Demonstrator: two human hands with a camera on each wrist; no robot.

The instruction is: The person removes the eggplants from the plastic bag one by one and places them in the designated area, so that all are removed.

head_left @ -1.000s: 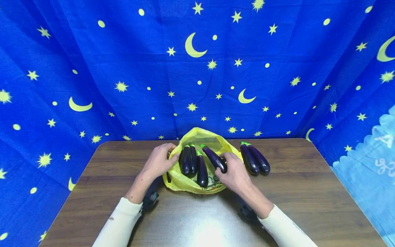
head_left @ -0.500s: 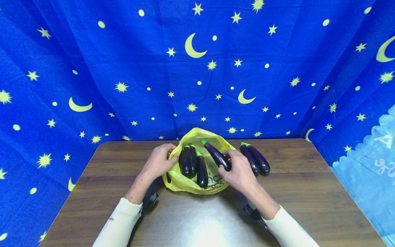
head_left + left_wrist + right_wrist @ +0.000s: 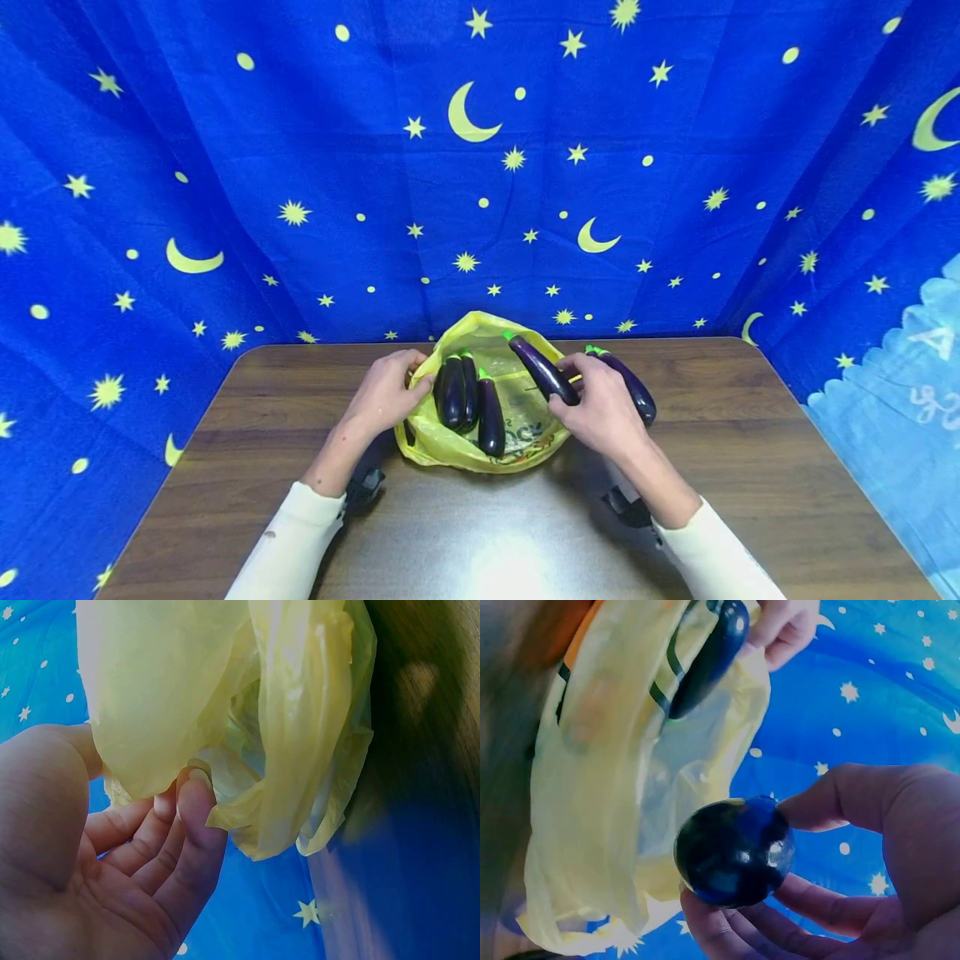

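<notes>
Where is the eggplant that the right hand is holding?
In the head view, the held eggplant is in the right hand, at the right side of the open yellow bag, to the right of the three eggplants visible inside.

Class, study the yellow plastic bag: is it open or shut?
Open: the yellow plastic bag has its mouth spread wide, with glossy dark-purple eggplants visible inside.

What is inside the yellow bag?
Three eggplants show inside the yellow bag. A fourth eggplant, gripped by the right hand, overlaps the bag's opening in the head view. Anything beneath the three is covered and cannot be seen.
</notes>
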